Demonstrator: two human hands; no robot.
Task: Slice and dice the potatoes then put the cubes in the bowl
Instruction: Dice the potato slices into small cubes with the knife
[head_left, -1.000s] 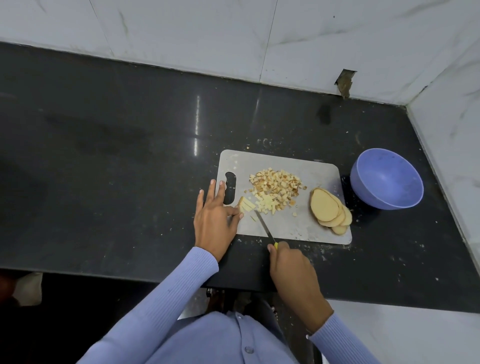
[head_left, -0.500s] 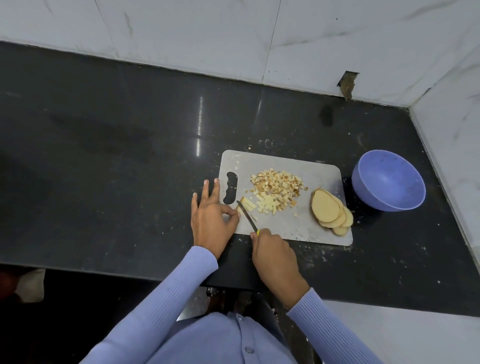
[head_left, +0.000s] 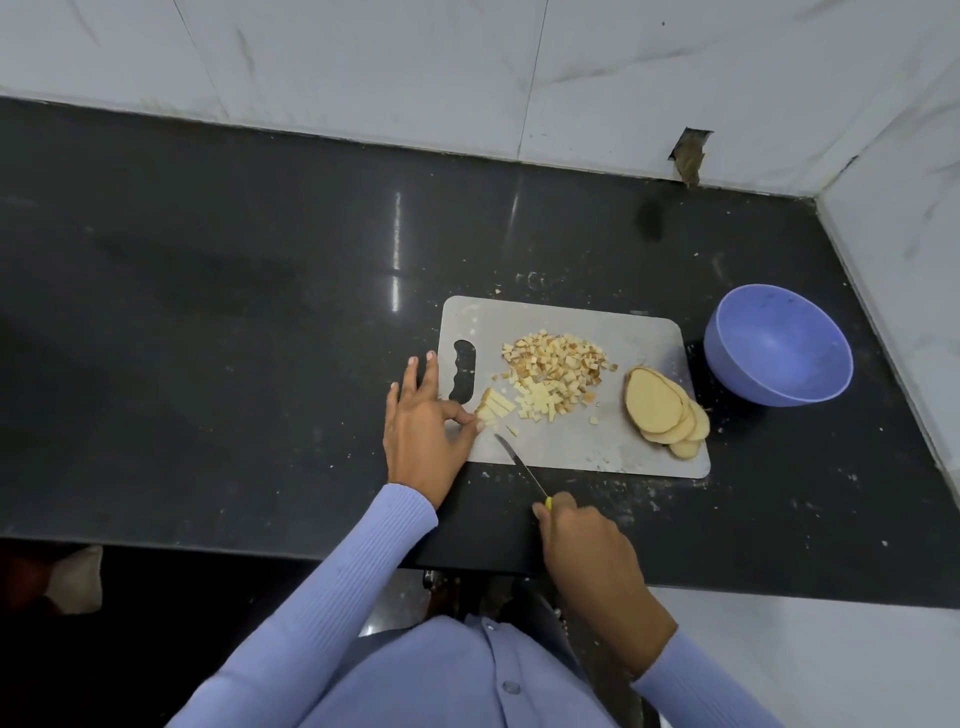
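Head view, left hand (head_left: 423, 436) fingers (head_left: 460, 414) pinch potato sticks (head_left: 493, 408) on board (head_left: 571, 436), right hand (head_left: 582, 540) grips knife (head_left: 519, 464), bowl (head_left: 777, 351) near.

We see the right hand (head_left: 582, 540) drawn back off the board, its knife (head_left: 519, 465) now clear of the potato strips (head_left: 496, 404).

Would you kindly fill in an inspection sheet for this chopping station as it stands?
Surface: dark countertop, flecked with potato bits near the cutting board.
Job's things: diced cubes piled mid-board; potato sticks at its left; potato slices stacked at its right; bowl beside the board, no cubes in it.
Clutter: nothing seen.
Grippers: left hand pinches the sticks; right hand grips the knife.
Cables: nothing seen.
Surroundings: white tiled wall with a chipped hole.
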